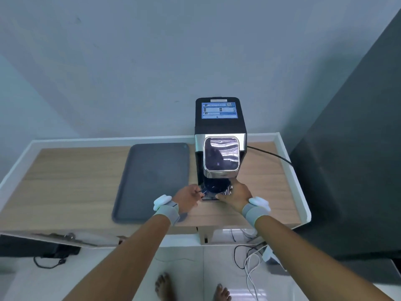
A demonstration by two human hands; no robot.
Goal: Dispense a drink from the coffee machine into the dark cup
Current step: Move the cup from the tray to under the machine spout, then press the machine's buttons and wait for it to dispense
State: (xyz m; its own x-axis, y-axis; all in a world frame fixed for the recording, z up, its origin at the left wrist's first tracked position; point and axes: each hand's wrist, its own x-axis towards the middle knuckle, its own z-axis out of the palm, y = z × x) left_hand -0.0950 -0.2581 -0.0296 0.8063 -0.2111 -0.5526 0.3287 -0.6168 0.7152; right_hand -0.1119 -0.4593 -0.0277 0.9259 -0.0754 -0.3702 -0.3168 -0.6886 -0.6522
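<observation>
Both hands reach in at the front of the surface (pixel 65 183): the left hand (pixel 188 197) pinches the handle side of the dark cup (pixel 213 189), the right hand (pixel 235 195) wraps its other side. The cup sits on the drip grate under the coffee machine (pixel 220 137), with a grey tray (pixel 152 181) just beside it.

1. The coffee machine (pixel 220 127) is black with silver trim and a blue label.
2. The cup (pixel 213 189) is dark blue.
3. The tray (pixel 152 179) is plain grey.
4. The bench (pixel 76 181) is pale wood-grain with a white rim.
</observation>
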